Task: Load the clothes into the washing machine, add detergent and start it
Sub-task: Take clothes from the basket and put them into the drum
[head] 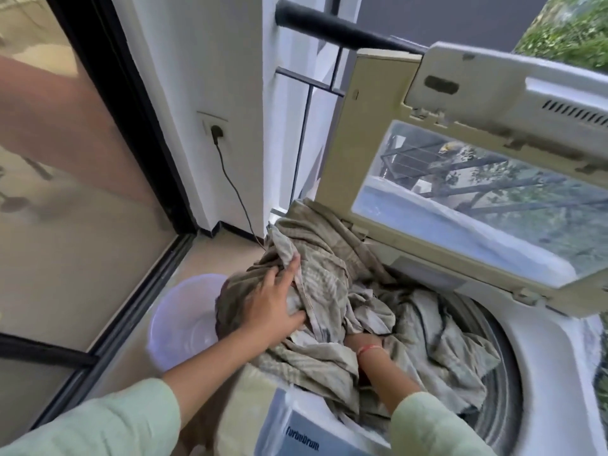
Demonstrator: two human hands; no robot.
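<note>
Finding: one marking is legible. The word "TurboDrum" (302, 440) stands in dark bold letters on the pale front panel (279, 419) of the washer (556, 363). It sits below the left hand (273, 311), nearer the camera, and just right of that arm's sleeve. The word runs slightly downhill to the right, and its first letter is soft and less certain. Far up and right of the hand, a dark patch (441, 84) on the raised lid (493, 103) is too blurred to read.
</note>
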